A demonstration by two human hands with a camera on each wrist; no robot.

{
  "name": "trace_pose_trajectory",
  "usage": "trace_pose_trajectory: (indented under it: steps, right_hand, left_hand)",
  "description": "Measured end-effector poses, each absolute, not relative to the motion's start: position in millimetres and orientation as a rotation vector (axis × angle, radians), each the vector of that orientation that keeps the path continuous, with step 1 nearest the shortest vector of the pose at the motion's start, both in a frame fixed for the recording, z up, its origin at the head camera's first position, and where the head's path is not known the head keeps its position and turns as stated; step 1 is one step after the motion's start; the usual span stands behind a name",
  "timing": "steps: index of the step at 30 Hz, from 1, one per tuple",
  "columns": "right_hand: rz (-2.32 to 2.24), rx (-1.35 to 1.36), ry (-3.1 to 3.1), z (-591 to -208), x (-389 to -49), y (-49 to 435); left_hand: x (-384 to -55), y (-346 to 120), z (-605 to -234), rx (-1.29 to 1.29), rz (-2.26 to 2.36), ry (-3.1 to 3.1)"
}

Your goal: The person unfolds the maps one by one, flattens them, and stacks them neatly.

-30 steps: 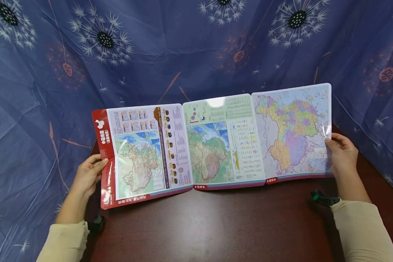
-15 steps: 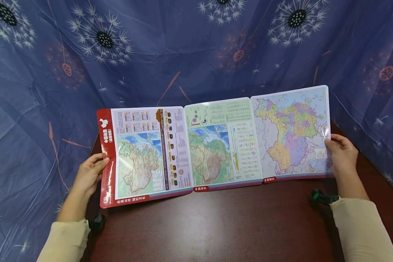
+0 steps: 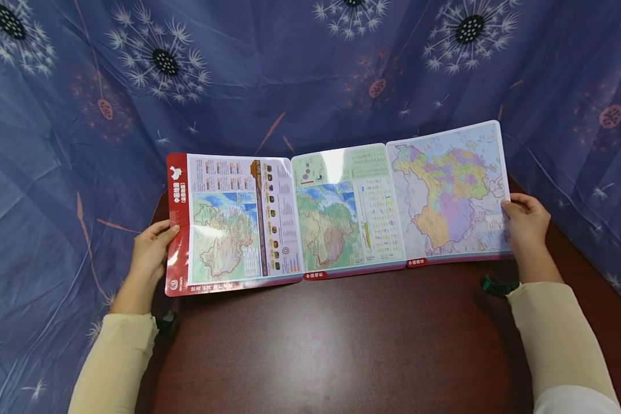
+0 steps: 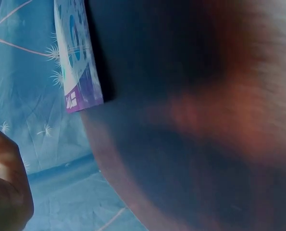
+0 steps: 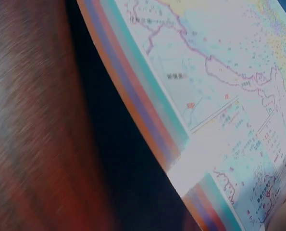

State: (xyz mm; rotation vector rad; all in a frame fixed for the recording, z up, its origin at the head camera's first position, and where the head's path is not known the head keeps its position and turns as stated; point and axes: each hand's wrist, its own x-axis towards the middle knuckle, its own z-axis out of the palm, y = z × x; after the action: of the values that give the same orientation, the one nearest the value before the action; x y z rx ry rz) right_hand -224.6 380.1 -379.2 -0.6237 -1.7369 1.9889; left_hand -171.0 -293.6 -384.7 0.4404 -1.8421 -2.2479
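A glossy fold-out map (image 3: 341, 230) of three joined panels is spread wide above the table, printed with coloured maps and Chinese text. My left hand (image 3: 152, 253) pinches the red left edge between thumb and fingers. At the opposite end, my right hand (image 3: 530, 230) grips the white-bordered edge with the thumb in front; those fingers are partly hidden behind the panel. The left wrist view shows a slanted panel of the map (image 4: 80, 62) and part of the left hand (image 4: 8, 187). Striped border and pale print of the map (image 5: 181, 91) fill much of the right wrist view.
Beneath the map lies a dark reddish-brown table (image 3: 310, 345) with a bright reflection. A blue curtain (image 3: 290, 69) with dandelion prints hangs behind it and at both sides. Dark wrist devices sit near the left cuff (image 3: 167, 323) and right cuff (image 3: 497, 286).
Both hands have moved up in the head view, away from the body, and slightly closer together, carrying the map along. The panels bend a little more at the folds. Both grips stay the same.
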Motion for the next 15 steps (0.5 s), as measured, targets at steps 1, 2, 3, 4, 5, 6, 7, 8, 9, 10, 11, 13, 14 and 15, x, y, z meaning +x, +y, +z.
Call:
trace_pose_trajectory:
  steps: [1, 2, 3, 4, 5, 6, 7, 8, 9, 10, 11, 13, 14, 15]
  right_hand:
    - [1.967, -0.63, -1.754, -378, -228, 378]
    - [1.937, -0.633, -1.778, -377, -232, 376]
    - [1.906, -0.635, -1.801, -375, -236, 374]
    - [1.884, -0.64, -1.816, -374, -240, 372]
    - [1.855, -0.65, -1.843, -373, -244, 370]
    - [1.827, -0.66, -1.867, -373, -247, 368]
    - [1.793, -0.669, -1.893, -372, -251, 366]
    - [1.762, -0.676, -1.91, -372, -254, 364]
    - [1.736, -0.687, -1.921, -372, -258, 363]
    - [1.702, -0.697, -1.939, -372, -261, 361]
    - [1.664, -0.708, -1.955, -372, -264, 359]
    - [1.587, -0.725, -1.993, -372, -270, 355]
    - [1.547, -0.736, -2.016, -371, -272, 353]
    - [1.5, -0.744, -2.045, -371, -274, 351]
  left_hand:
    - [-175, -292, -384, 0.469, -2.227, -1.844]
    - [-179, -291, -384, 0.496, -2.204, -1.849]
    - [-182, -290, -383, 0.52, -2.18, -1.857]
    - [-185, -289, -383, 0.544, -2.158, -1.865]
    - [-188, -289, -383, 0.57, -2.128, -1.885]
    - [-191, -288, -383, 0.592, -2.097, -1.904]
    - [-193, -288, -384, 0.613, -2.067, -1.927]
    - [-196, -288, -385, 0.631, -2.022, -1.965]
    - [-198, -287, -386, 0.647, -1.977, -2.002]
    - [-201, -287, -387, 0.662, -1.919, -2.05]
    - [-203, -287, -388, 0.672, -1.852, -2.1]
    - [-208, -286, -391, 0.671, -1.709, -2.199]
    - [-210, -285, -392, 0.664, -1.632, -2.248]
    - [-213, -285, -394, 0.654, -1.556, -2.292]
